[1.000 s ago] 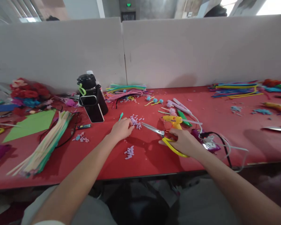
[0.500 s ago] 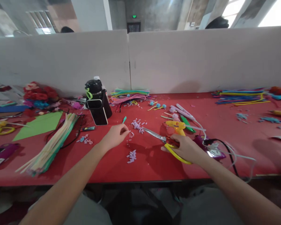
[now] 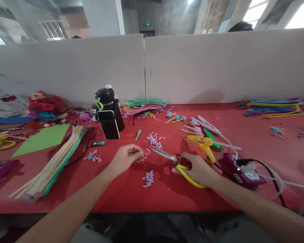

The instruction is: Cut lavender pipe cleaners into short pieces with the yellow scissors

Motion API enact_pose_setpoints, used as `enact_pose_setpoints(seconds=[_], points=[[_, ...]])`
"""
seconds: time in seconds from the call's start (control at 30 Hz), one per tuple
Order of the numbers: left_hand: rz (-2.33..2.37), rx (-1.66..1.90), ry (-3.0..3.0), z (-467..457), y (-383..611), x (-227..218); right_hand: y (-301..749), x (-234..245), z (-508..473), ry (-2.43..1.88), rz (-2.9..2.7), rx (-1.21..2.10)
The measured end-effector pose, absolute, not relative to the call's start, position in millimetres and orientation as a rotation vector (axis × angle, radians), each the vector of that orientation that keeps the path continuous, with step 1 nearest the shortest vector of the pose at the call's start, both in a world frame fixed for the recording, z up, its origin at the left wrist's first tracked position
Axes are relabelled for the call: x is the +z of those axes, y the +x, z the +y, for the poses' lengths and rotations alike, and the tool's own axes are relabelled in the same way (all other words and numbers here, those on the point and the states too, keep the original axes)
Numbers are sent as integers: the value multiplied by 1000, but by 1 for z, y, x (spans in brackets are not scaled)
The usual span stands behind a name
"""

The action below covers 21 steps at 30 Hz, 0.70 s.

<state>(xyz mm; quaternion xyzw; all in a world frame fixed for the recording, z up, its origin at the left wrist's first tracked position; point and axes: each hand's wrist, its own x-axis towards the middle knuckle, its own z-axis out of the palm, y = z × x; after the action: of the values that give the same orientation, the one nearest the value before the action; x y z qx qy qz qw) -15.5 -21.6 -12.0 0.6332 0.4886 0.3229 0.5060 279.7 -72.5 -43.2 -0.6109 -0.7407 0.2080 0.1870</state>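
My right hand (image 3: 199,168) grips scissors (image 3: 166,155) with yellow and dark red handles. Their blades point left, toward the small purple pieces, and look closed or nearly so. Thumb and fingertips of my left hand (image 3: 128,158) are pinched together just left of the blade tips; anything held there is too small to make out. Beyond the fingertips lies a heap of short purple cut pieces (image 3: 154,140). A second purple heap (image 3: 148,179) is nearer the table's front edge. Tiny scraps (image 3: 147,152) are scattered between the two heaps.
A yellow glue gun (image 3: 204,145) and a purple power strip (image 3: 243,172) with cables lie right. A black bottle (image 3: 118,116) with a phone-like object (image 3: 109,126) stands behind my left hand. Pale pipe cleaners (image 3: 57,162) lie left. A white partition (image 3: 192,67) closes off the back.
The view has shifted slightly, so the table's things sit a little lower and mostly further right. My left hand has come back slightly toward me, still pinched. The scissors remain in my right hand.
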Motion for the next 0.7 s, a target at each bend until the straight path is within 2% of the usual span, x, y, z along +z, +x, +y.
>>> enact_pose_setpoints(seconds=[0.4, 0.7], points=[[1101, 914, 1178, -14, -6, -38, 278, -50, -69, -1854, -2097, 492], [1140, 915, 1254, -20, 5, -36, 271, -49, -67, -1793, -2044, 513]])
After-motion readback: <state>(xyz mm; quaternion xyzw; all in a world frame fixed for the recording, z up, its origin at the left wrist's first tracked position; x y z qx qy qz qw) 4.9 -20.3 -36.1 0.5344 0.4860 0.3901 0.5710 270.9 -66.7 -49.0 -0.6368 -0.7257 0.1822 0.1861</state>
